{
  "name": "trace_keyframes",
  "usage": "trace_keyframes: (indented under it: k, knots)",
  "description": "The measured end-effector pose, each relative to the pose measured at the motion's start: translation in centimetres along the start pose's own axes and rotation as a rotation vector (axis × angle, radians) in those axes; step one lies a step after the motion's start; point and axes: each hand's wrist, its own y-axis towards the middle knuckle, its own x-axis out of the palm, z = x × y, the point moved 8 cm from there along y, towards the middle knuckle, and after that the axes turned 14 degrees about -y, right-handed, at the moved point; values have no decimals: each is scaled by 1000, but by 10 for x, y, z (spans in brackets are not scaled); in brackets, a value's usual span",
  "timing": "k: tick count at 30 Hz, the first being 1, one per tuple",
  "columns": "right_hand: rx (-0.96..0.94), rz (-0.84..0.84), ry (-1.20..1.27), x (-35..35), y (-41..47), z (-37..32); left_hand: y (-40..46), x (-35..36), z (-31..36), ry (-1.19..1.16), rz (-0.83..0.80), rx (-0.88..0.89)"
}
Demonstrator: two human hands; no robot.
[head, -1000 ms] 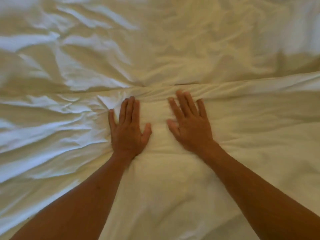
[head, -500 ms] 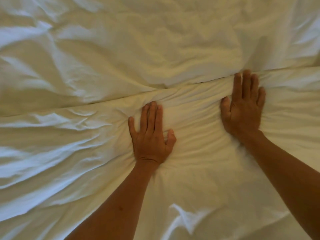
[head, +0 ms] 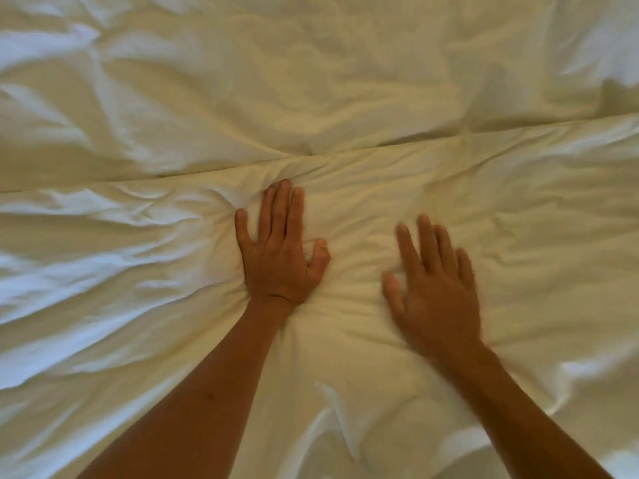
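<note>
A wrinkled white duvet (head: 138, 305) fills the near half of the head view, and its folded top edge (head: 397, 146) runs across from left to right. My left hand (head: 280, 250) presses flat on the duvet just below that edge, fingers straight and together. My right hand (head: 432, 288) lies to its right and nearer to me, palm down with fingers spread. It is blurred by motion, so I cannot say whether it touches the fabric. Neither hand holds anything.
Beyond the folded edge lies a crumpled white sheet (head: 276, 81) that covers the far half of the bed. White bedding reaches every border of the view.
My right hand has come back from the folded edge at the right, moving left and toward me. My left hand stays pressed in the same spot on the duvet.
</note>
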Motion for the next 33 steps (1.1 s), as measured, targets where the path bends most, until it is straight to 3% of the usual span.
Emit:
trace_keyframes:
  k: [4,10,18,21,25,29,31,33]
  knots:
    - [141,55,-112,25,-37,83,-3,1,2,16,11,-10]
    - [69,184,-26,40,-31,81,4,10,-1,83,-11,-22]
    - [26,210,39,48,-18,79,49,12,-15,61,-369,-173]
    - [22,221,45,49,-9,79,56,5,-7,44,-372,-189]
    - [8,159,44,48,-8,76,9,6,11,38,-198,-225]
    - [-3,-87,73,34,-4,80,-69,-3,21,-8,-214,-256]
    - [-21,-176,189,22,-27,69,-116,-5,35,-66,-209,-251]
    - [-117,-158,286,12,-88,41,-188,-12,61,-63,-165,-183]
